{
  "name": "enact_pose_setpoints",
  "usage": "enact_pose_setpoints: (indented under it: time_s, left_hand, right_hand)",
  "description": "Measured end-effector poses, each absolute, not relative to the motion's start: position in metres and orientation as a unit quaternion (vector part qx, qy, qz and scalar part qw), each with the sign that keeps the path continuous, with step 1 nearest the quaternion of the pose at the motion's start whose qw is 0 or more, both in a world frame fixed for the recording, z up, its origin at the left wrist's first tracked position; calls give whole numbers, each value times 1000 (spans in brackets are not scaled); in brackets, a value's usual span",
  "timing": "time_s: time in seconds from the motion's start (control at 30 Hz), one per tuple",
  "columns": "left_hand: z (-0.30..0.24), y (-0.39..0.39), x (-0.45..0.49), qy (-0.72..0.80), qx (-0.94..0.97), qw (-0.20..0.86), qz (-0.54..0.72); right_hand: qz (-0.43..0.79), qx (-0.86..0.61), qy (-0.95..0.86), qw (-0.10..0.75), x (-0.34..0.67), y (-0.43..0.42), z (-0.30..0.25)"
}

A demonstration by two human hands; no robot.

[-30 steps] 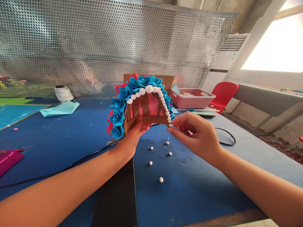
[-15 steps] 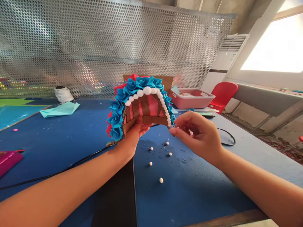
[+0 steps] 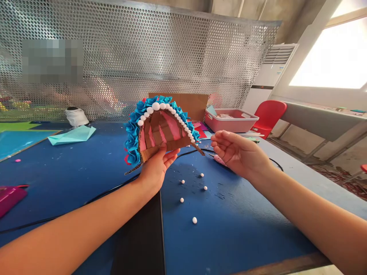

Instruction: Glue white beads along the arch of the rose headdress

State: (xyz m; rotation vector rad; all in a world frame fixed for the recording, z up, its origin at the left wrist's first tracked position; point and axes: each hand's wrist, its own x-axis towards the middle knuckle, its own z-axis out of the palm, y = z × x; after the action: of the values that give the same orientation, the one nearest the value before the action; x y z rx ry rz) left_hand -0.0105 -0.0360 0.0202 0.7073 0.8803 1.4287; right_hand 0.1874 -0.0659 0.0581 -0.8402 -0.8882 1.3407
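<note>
My left hand (image 3: 153, 170) grips an arched cardboard headpiece (image 3: 163, 130) by its lower band, thumb on the inner side. Pink strips show between its brown cardboard ribs. Blue paper flowers (image 3: 132, 133) cover the outer edge, and a row of white balls (image 3: 155, 106) follows the front rim, largest at the top. To the right, my right hand (image 3: 239, 154) hovers apart from the headpiece with loosely curled fingers and nothing visible in it. Partly hidden beneath it lies a pink glue gun (image 3: 219, 159). Several loose white balls (image 3: 194, 220) rest on the blue table (image 3: 229, 233).
A pink basket (image 3: 232, 121) stands at the back right, near a red chair (image 3: 269, 114). Behind the table rises a perforated metal screen (image 3: 160, 49). Folded turquoise paper (image 3: 73, 135) lies left. A black cable (image 3: 111, 188) crosses the table near a black panel (image 3: 140, 240).
The headpiece has moved left and tilted in my left hand. My right hand has drawn away from its right end, and its fingers have loosened from a pinch.
</note>
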Motion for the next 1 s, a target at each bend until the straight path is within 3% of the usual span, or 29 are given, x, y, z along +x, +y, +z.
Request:
enact_pose_setpoints:
  time_s: [0.5,1.0]
  left_hand:
    - [24,-39,-10,386,319,607,618]
    - [18,-36,-12,370,327,610,620]
  right_hand:
    - [631,-334,-425,556,189,-67,53]
    - [568,-346,-451,595,180,-78,55]
